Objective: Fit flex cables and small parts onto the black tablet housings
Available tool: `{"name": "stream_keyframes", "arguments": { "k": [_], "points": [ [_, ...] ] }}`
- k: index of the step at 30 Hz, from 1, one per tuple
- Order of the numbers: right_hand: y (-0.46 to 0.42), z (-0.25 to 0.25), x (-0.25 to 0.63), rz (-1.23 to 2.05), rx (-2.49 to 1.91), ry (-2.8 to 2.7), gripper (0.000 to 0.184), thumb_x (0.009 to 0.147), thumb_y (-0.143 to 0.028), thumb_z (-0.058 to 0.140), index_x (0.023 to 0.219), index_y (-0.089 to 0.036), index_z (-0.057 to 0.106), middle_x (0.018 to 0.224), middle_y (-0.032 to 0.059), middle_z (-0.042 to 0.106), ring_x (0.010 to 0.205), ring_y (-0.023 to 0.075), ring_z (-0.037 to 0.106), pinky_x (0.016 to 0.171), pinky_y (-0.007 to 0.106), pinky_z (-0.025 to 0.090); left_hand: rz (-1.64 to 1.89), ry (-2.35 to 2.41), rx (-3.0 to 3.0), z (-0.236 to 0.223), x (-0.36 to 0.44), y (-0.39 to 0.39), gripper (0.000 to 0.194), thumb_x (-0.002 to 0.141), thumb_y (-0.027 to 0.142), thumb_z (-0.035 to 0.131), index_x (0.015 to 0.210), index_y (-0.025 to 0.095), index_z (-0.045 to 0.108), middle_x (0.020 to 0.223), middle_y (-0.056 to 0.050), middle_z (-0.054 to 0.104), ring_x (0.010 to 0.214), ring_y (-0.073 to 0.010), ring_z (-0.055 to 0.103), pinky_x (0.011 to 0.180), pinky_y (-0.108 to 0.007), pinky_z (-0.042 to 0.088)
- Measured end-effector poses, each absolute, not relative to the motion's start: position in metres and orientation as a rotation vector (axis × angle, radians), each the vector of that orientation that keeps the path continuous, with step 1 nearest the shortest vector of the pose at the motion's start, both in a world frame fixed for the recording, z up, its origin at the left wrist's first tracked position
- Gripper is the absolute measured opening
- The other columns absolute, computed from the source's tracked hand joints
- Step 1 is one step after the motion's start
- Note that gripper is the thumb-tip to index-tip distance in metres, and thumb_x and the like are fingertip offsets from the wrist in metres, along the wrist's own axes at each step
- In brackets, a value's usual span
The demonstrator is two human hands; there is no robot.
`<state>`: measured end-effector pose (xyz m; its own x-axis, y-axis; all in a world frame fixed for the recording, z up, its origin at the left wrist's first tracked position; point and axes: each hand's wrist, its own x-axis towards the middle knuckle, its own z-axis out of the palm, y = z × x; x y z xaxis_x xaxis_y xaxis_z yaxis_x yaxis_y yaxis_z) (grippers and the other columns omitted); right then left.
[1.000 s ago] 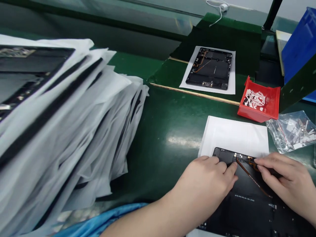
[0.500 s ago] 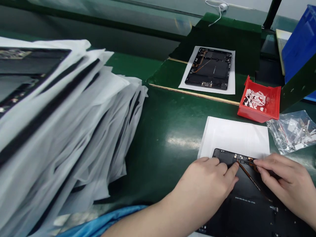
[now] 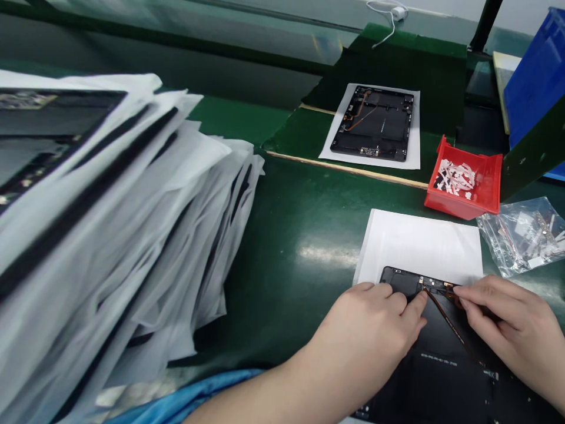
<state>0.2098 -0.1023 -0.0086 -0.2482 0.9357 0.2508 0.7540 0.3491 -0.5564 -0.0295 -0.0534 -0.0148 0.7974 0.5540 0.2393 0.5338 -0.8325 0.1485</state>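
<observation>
A black open tablet chassis (image 3: pixel 441 371) lies on a white sheet (image 3: pixel 424 244) at the lower right of the green bench. My left hand (image 3: pixel 375 330) rests on its upper left corner, fingers curled, one fingertip pressing near the top edge. My right hand (image 3: pixel 507 330) pinches the end of a thin orange-brown flex cable (image 3: pixel 445 321) that runs diagonally across the chassis. The two hands' fingertips almost meet at the cable's top end.
A tall slanted stack of tablets wrapped in white sheets (image 3: pixel 110 224) fills the left. Another open tablet (image 3: pixel 374 122) lies on a sheet further back. A red bin of white scraps (image 3: pixel 463 179), a clear bag of small parts (image 3: pixel 523 232) and a blue crate (image 3: pixel 536 82) stand at the right.
Both hands stay at the cable's top end with only slight finger shifts. The view has drifted a little.
</observation>
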Motion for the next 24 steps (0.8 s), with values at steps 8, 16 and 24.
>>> {"name": "stream_keyframes", "arguments": {
  "k": [8, 16, 24],
  "points": [
    [-0.1034, -0.0101, 0.2097, 0.407, -1.464, -2.116, 0.018, 0.096, -0.013, 0.059, 0.108, -0.021, 0.071, 0.090, 0.0048, 0.072, 0.079, 0.0164, 0.070, 0.067, 0.028, 0.057, 0.450, 0.880, 2.907, -0.0143, -0.0289, -0.0530, 0.024, 0.091, 0.029, 0.070, 0.111, 0.016, 0.073, 0.064, 0.002, 0.065, 0.057, -0.0175, 0.059, 0.052, -0.031, 0.042],
    [-0.1065, -0.0125, 0.2111, 0.361, -1.470, -2.181, 0.019, 0.098, -0.013, 0.058, 0.111, -0.020, 0.070, 0.090, 0.0048, 0.071, 0.078, 0.0164, 0.069, 0.069, 0.031, 0.057, 0.464, 0.897, 2.909, -0.0118, -0.0303, -0.0510, 0.021, 0.092, 0.028, 0.068, 0.110, 0.019, 0.073, 0.063, 0.002, 0.063, 0.056, -0.0177, 0.059, 0.052, -0.031, 0.042],
    [-0.1094, -0.0172, 0.2109, 0.246, -1.495, -2.225, 0.020, 0.100, -0.014, 0.056, 0.113, -0.021, 0.069, 0.089, 0.0030, 0.069, 0.079, 0.0168, 0.068, 0.071, 0.032, 0.055, 0.509, 0.902, 2.903, -0.0112, -0.0300, -0.0492, 0.013, 0.091, 0.025, 0.067, 0.100, 0.019, 0.074, 0.061, 0.003, 0.062, 0.055, -0.0177, 0.058, 0.050, -0.032, 0.041]
  ]
}}
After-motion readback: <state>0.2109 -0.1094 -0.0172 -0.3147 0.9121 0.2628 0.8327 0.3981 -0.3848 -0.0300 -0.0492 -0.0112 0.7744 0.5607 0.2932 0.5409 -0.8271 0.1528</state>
